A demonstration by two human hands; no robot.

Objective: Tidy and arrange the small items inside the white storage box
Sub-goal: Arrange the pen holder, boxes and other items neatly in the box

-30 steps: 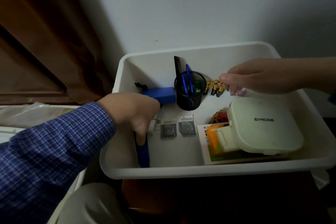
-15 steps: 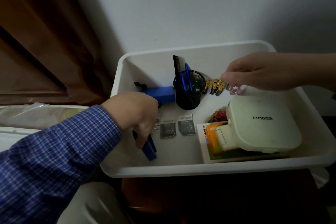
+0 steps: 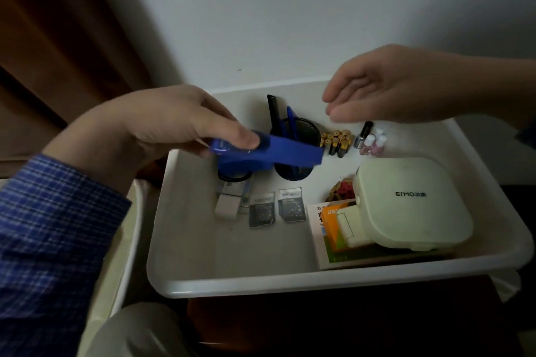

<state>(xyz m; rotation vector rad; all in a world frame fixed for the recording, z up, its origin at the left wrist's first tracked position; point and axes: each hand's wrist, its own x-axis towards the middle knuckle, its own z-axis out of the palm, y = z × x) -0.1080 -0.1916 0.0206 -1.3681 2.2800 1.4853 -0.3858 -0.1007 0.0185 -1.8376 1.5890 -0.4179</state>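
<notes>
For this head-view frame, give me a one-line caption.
Left hand lifts a blue stapler over the white storage box; right hand hovers open.

A plain pale grey wall (image 3: 290, 9) fills the upper part of the view, with one small dark speck on it. To the left hangs a brown curtain (image 3: 52, 38) (or possibly a wooden panel; the dim light makes it hard to tell), crossed by a dark diagonal band. Light is low and even. Below, a dark brown surface (image 3: 348, 324) lies in shadow.
</notes>
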